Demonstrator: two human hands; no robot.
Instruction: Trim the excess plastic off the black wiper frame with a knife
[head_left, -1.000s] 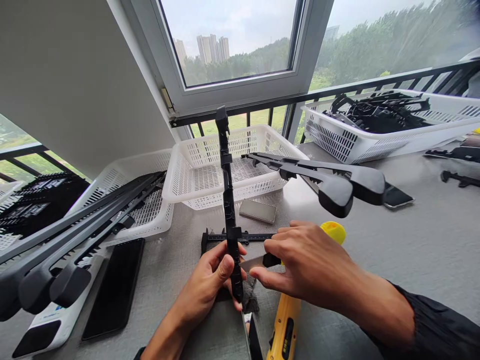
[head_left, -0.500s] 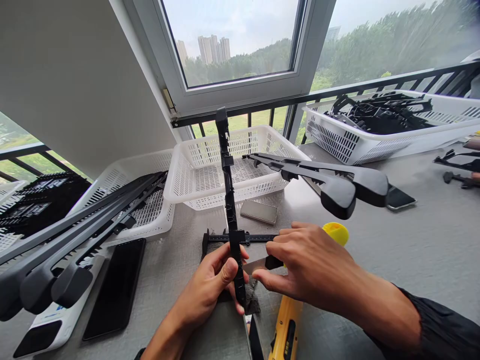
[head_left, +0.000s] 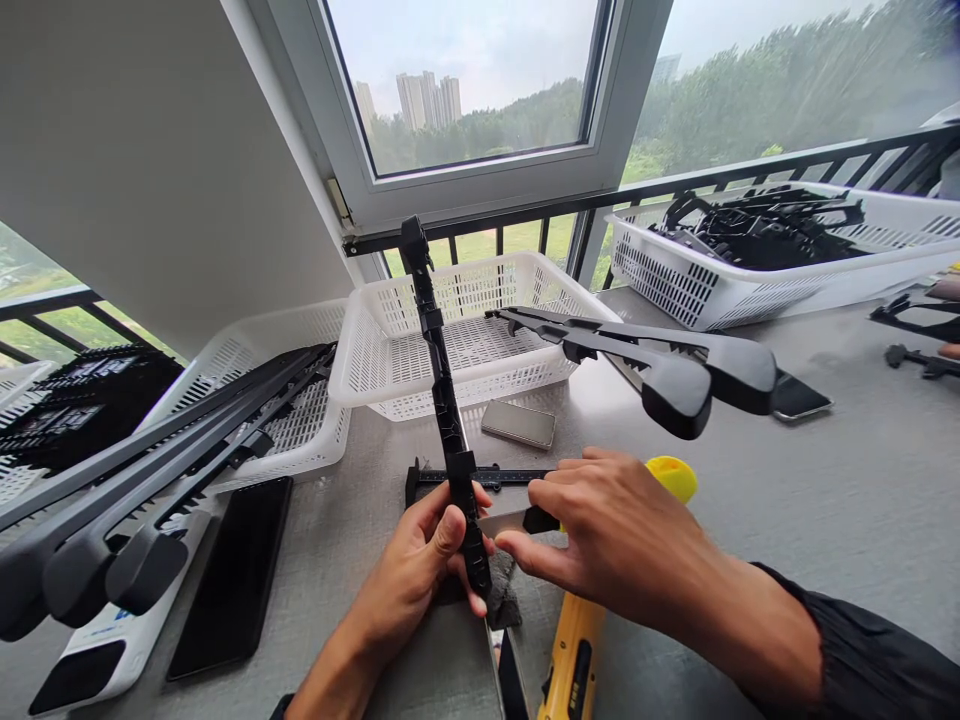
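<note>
My left hand (head_left: 420,560) is closed around the lower part of a long black plastic trim strip (head_left: 442,400). The strip stands nearly upright, its top leaning left, with clips and ribs along its side. My right hand (head_left: 600,520) grips a utility knife (head_left: 673,480) with a yellow handle, its end showing behind the hand. The knife's blade (head_left: 504,522) points left at the strip beside my left fingertips; whether it touches is unclear. Behind the hands lies a black caliper (head_left: 517,478), partly covered. A grey cloth (head_left: 506,600) is under the strip's lower end.
Below my right hand lies a yellow tool (head_left: 571,660). White baskets (head_left: 360,385) stand along the window. Grey-black trim pieces (head_left: 675,385) rest over one basket's edge, more (head_left: 150,570) at left. A black phone (head_left: 232,580) lies left. Another person's fingers (head_left: 951,350) show far right.
The top of the strip has tilted to the left in my left hand. My right hand with the knife has shifted slightly left.
</note>
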